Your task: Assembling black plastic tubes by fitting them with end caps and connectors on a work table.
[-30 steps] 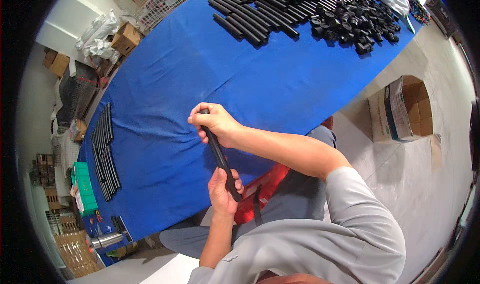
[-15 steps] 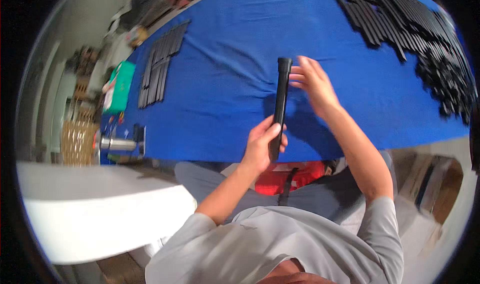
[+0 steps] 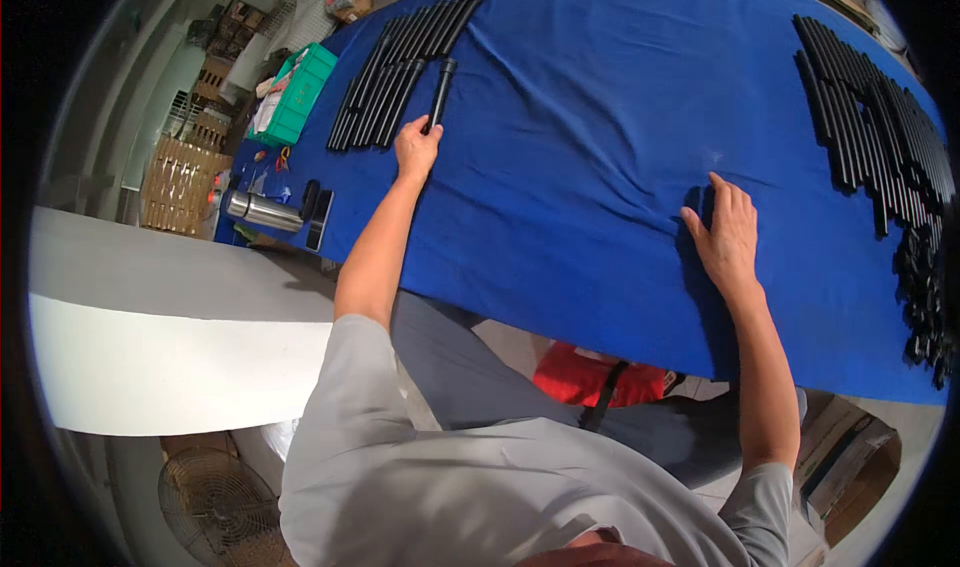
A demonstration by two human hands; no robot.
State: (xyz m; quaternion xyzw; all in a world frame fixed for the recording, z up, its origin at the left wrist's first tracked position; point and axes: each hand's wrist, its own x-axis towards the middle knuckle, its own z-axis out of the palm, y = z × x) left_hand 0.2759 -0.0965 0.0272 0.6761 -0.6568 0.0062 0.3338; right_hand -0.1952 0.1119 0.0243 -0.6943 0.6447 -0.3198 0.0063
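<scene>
My left hand (image 3: 418,149) grips the lower end of a black tube (image 3: 441,92) with a wider collar at its far end. That tube is beside a group of similar black tubes (image 3: 378,102) lying in two rows at the left of the blue cloth. My right hand (image 3: 728,232) is over the cloth right of the middle, fingers extended and slightly apart, holding nothing. Farther right lies a larger stack of black tubes (image 3: 865,117), with a heap of small black pieces (image 3: 925,297) at its near end.
Left of the tubes stands a green crate (image 3: 305,95) with pale contents. A steel flask (image 3: 265,211) and a dark phone-like slab (image 3: 320,221) lie near the blue-covered table's (image 3: 560,257) left edge. Below are a white surface (image 3: 180,367), a fan (image 3: 220,502) and a red bag (image 3: 600,375).
My left hand has carried the tube from in front of me leftward to the left group. My right hand has moved away from the tube's collar, toward the right and nearer.
</scene>
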